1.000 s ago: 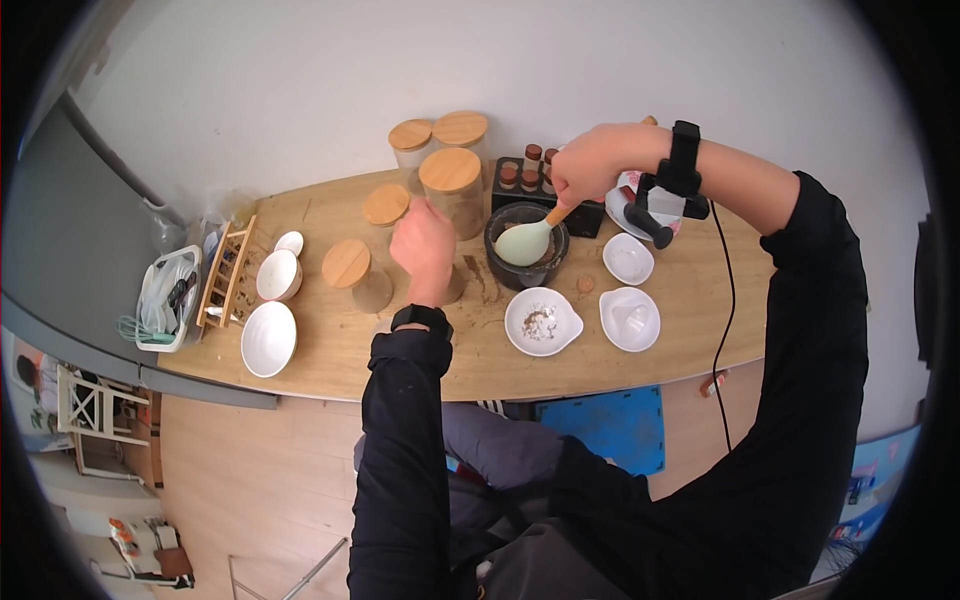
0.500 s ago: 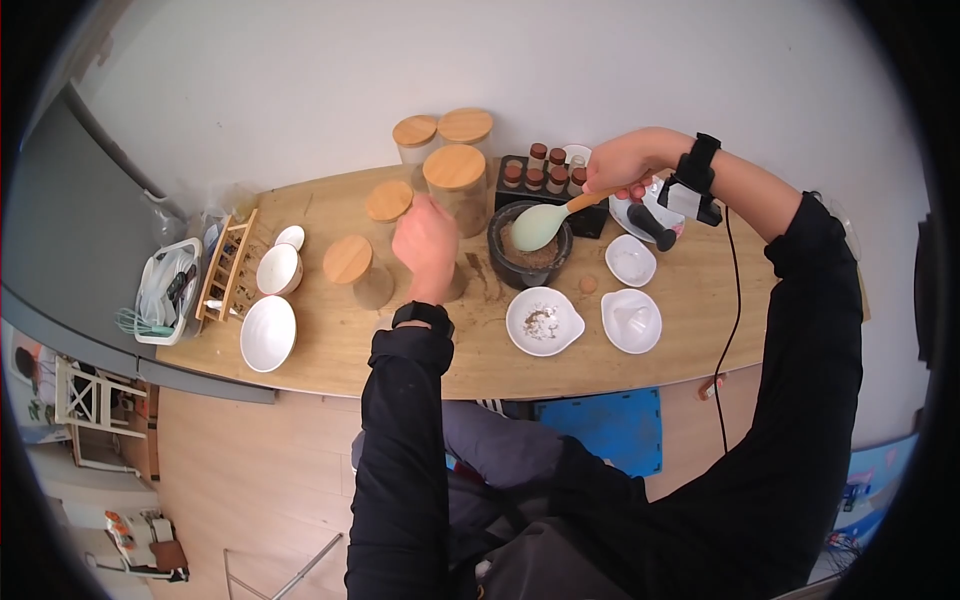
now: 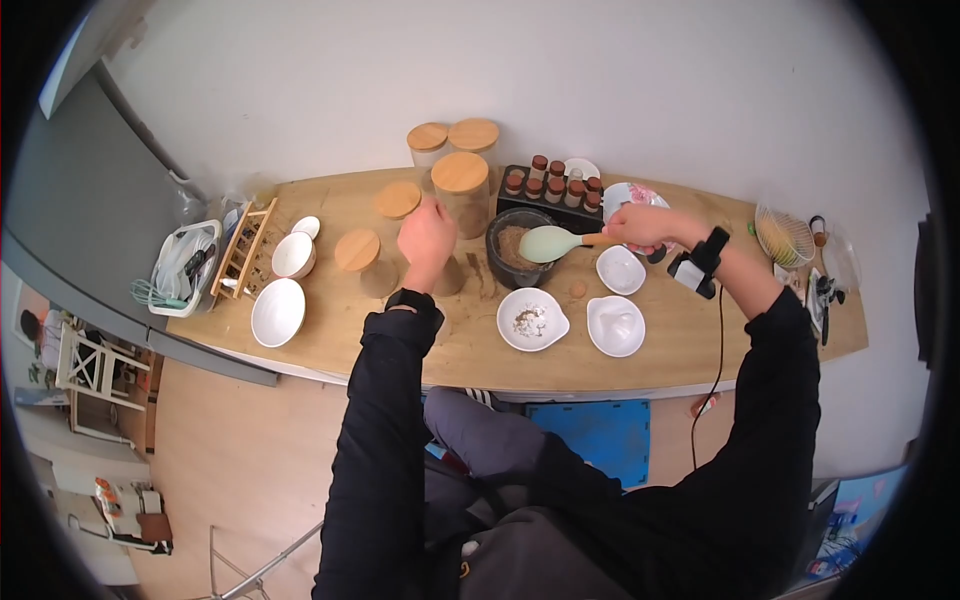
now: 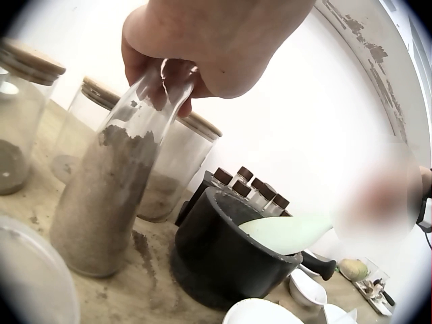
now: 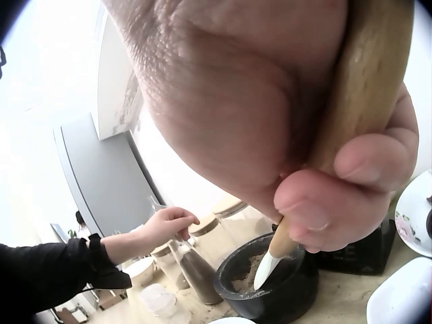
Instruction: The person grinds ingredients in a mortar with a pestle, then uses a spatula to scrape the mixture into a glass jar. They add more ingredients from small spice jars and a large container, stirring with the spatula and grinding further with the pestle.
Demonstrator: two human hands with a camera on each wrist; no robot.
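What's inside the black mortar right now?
Brown powder lies in the black mortar, and the pale green spoon reaches in over it. The spoon covers part of the inside; the bottom and anything beneath the powder's surface cannot be seen.

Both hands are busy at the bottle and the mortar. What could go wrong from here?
1. Spilling: the right grip holds the spoon with its head reaching over the mortar, so a quick lift might flick powder over the rim, perhaps into the spouted white bowl close by.
2. Tipping: the left grip holds the glass bottle by its neck, beside the mortar; a slip might topple it or knock the two together.
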